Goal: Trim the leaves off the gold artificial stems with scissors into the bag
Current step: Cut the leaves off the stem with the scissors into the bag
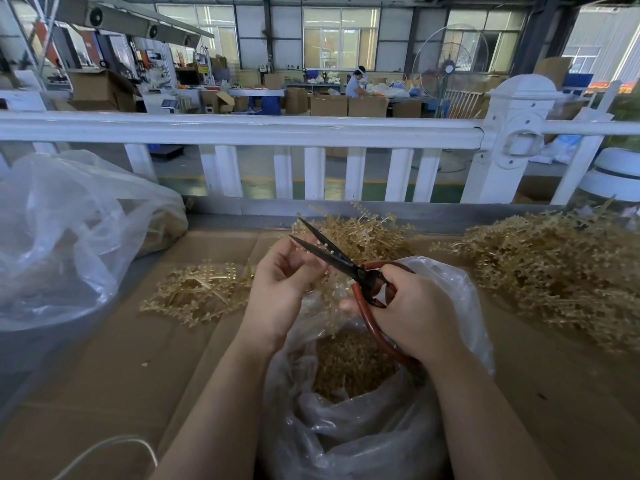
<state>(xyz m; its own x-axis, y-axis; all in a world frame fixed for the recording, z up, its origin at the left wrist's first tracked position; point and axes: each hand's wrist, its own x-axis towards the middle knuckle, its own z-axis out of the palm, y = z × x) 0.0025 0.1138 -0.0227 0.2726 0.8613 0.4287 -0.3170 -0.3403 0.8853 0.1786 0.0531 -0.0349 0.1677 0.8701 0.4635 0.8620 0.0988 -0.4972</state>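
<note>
open scissors (332, 258) over bag (346, 427)

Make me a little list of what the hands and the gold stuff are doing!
left hand: left hand pinches a gold stem above the bag
right hand: right hand holds the scissors by the red handles
scissors: blades open, pointing up and away
bag: clear bag open under the hands, gold bits inside
piles: big gold pile on the right, small gold pile on the left
other bag: large clear bag far left
</note>
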